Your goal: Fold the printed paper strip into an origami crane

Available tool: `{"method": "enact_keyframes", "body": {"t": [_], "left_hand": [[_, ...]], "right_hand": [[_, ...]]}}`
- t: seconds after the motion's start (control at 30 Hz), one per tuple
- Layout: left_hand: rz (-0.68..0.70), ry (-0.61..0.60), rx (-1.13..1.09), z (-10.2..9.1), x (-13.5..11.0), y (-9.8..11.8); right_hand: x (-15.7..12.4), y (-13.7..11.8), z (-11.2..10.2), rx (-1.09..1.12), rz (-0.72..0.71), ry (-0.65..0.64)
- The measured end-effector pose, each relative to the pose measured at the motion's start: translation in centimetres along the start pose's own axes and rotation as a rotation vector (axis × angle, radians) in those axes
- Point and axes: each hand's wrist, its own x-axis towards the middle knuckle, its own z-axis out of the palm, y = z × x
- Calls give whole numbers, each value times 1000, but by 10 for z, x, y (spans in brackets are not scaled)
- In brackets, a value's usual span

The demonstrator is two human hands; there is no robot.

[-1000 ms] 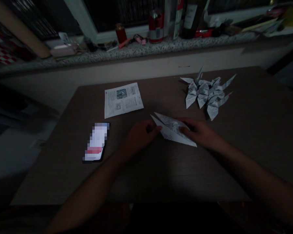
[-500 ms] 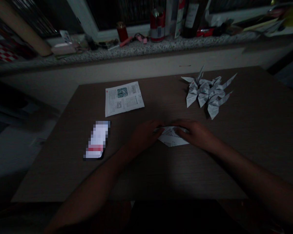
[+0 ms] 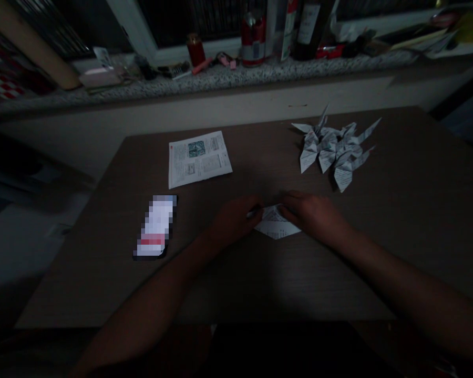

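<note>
A folded sheet of printed paper [image 3: 276,227] lies near the middle of the table, its lower edge coming to a blunt point towards me. My left hand [image 3: 242,214] grips its left end, thumb and fingers closed together. On the other side my right hand [image 3: 308,212] has its thumb on the upper right part of the sheet, with the fingers curled behind. Both hands cover the far corners of the paper. Several paper cranes [image 3: 337,149] of the same printed paper stand together beyond my right hand.
Flat printed sheets [image 3: 200,159] lie at the back left of the brown table [image 3: 236,289]. A lit phone [image 3: 156,227] rests left of my left arm. Along the granite windowsill [image 3: 220,81] stand a red can [image 3: 254,42], a dark bottle [image 3: 308,31] and small clutter.
My right hand has shifted slightly left over the paper, and its thumb is nearer the middle. The left fingers have curled in more tightly. The paper's front point sits a little closer to me.
</note>
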Motion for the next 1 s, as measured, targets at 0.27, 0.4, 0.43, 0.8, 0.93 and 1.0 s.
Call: {"method": "enact_keyframes", "body": {"t": [0.27,0.4,0.43,0.8,0.93,1.0], "left_hand": [[86,-22,-32,-1,-1,-6],[139,-54,31,-3,-2,-5],[142,-66,38,-4,-2,-5],[180,-137,93,-6,-2,-14],[153,-135,45,-7,-3,-12],[143,-126,15,-7,-3,-12]], "right_hand": [[-3,18,3,349,-216,-1],[-8,25,1,465,-246,-10],[-9,26,1,475,-245,-15],[-16,25,-9,431,-231,-85],[-16,28,-9,401,-125,-76],[-15,30,-7,397,-84,-63]]}}
